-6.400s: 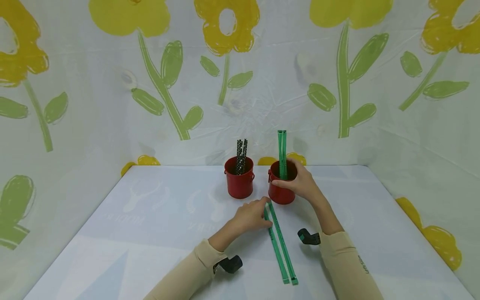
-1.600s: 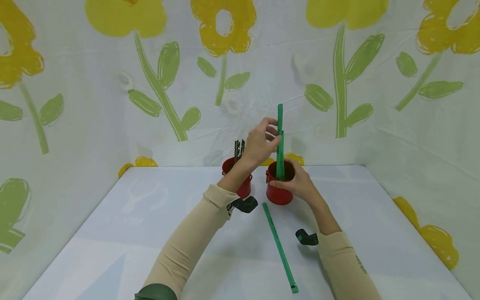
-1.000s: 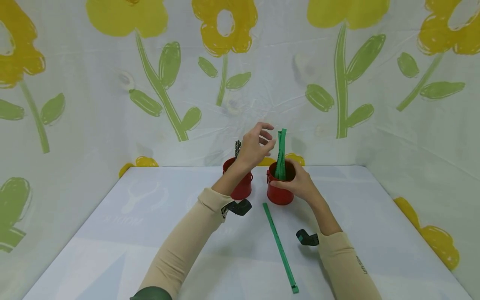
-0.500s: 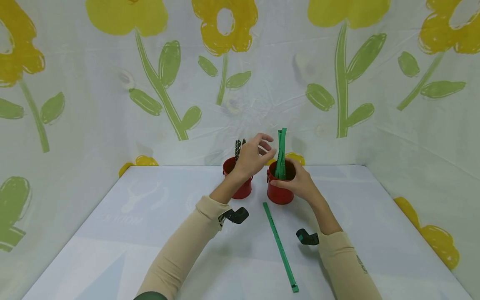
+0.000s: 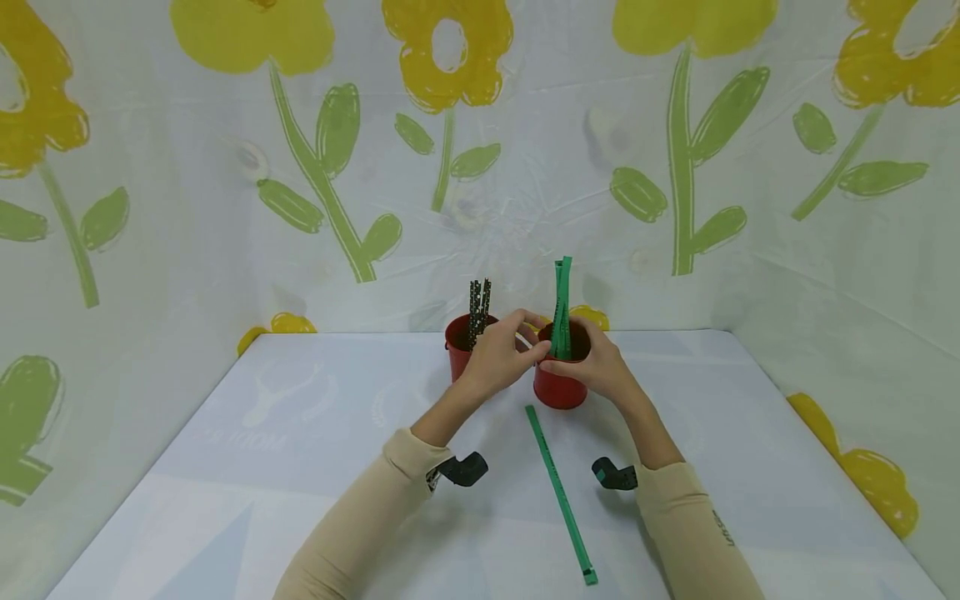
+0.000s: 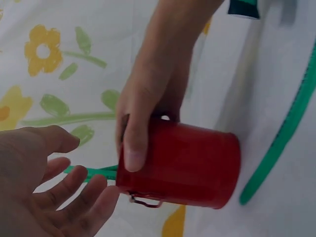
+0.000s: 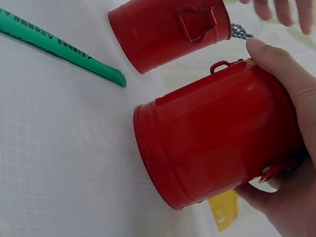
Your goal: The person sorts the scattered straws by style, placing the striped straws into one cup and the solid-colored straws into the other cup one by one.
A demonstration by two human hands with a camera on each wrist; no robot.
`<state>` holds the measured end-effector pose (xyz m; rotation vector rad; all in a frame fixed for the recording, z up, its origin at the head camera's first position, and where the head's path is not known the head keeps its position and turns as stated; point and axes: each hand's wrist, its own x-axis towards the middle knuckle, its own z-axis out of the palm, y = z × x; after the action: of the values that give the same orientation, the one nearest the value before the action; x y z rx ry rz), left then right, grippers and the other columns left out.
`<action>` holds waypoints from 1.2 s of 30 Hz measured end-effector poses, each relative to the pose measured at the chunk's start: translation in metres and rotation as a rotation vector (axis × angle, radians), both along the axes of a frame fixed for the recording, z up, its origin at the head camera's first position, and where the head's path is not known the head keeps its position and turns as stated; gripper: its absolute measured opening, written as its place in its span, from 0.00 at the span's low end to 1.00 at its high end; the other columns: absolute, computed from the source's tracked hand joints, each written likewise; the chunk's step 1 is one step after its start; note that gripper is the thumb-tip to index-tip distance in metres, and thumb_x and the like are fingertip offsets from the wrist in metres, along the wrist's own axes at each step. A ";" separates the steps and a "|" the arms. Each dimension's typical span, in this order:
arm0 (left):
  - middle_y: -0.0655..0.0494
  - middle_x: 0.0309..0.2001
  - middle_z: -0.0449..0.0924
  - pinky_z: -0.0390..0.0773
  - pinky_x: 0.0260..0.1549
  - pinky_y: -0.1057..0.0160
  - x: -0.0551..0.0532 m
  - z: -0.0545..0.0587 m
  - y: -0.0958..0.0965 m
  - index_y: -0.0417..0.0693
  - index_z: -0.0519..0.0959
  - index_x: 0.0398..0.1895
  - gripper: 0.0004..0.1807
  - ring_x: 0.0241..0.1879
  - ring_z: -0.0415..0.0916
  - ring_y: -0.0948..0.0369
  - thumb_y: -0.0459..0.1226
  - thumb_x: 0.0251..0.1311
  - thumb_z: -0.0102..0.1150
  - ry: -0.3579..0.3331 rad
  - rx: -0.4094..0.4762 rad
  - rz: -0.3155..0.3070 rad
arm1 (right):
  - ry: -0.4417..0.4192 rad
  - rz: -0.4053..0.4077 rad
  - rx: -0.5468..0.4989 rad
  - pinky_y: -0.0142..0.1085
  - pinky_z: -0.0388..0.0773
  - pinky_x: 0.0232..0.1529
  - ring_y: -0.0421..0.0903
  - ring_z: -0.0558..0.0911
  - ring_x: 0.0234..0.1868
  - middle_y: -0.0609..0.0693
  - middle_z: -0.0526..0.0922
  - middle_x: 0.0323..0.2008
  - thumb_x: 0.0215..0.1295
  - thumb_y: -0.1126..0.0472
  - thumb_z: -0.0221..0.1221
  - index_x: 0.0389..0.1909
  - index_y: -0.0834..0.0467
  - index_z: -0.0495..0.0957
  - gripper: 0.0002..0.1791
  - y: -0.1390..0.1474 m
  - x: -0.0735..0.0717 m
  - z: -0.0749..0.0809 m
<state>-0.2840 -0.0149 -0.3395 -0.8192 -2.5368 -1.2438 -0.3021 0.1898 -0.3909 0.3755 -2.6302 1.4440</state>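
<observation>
My right hand (image 5: 600, 367) grips the rim of a small red metal bucket (image 5: 561, 390), thumb on the near side and fingers round the far side. Several long green wrapped straws (image 5: 562, 300) stand in that bucket, leaning together. My left hand (image 5: 498, 357) is beside the bucket's left rim, its thumb overlapping it in the head view. In the left wrist view the left hand's fingers (image 6: 74, 195) are loosely bent and hold nothing. One more green wrapped straw (image 5: 558, 492) lies on the table in front of the bucket.
A second red bucket (image 5: 458, 360) with several black-and-white patterned straws (image 5: 477, 307) stands to the left, partly behind my left hand. The white table (image 5: 285, 467) ends at a flower-print curtain (image 5: 525, 183). Wrist cameras sit below both hands.
Two green straws lay on the table earlier; my left hand has put one into the right bucket, let go and sunk down to the rim. My right hand has kept its grip.
</observation>
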 end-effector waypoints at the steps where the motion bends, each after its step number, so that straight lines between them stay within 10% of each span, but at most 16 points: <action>1: 0.51 0.42 0.84 0.84 0.36 0.69 0.002 -0.004 -0.001 0.47 0.75 0.53 0.17 0.36 0.83 0.58 0.41 0.64 0.62 -0.008 -0.006 -0.001 | 0.004 0.000 0.004 0.55 0.78 0.57 0.54 0.69 0.66 0.53 0.70 0.64 0.49 0.44 0.73 0.69 0.49 0.59 0.49 0.000 0.000 0.000; 16: 0.54 0.42 0.85 0.80 0.32 0.71 0.024 -0.052 -0.009 0.49 0.77 0.52 0.20 0.37 0.80 0.60 0.46 0.60 0.65 -0.098 -0.191 0.022 | -0.005 -0.011 0.024 0.56 0.78 0.57 0.56 0.69 0.66 0.55 0.70 0.66 0.49 0.43 0.73 0.71 0.51 0.57 0.51 0.000 -0.001 -0.002; 36: 0.61 0.31 0.81 0.72 0.23 0.71 0.043 -0.075 0.010 0.52 0.79 0.53 0.26 0.26 0.71 0.67 0.51 0.54 0.70 -0.184 -0.490 0.008 | -0.020 -0.014 0.024 0.56 0.78 0.58 0.56 0.68 0.67 0.55 0.69 0.66 0.49 0.42 0.73 0.71 0.51 0.57 0.52 0.000 0.000 0.000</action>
<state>-0.2410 -0.0047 -0.4149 -0.8099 -3.0474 -0.7236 -0.3017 0.1894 -0.3912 0.3460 -2.6622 1.4201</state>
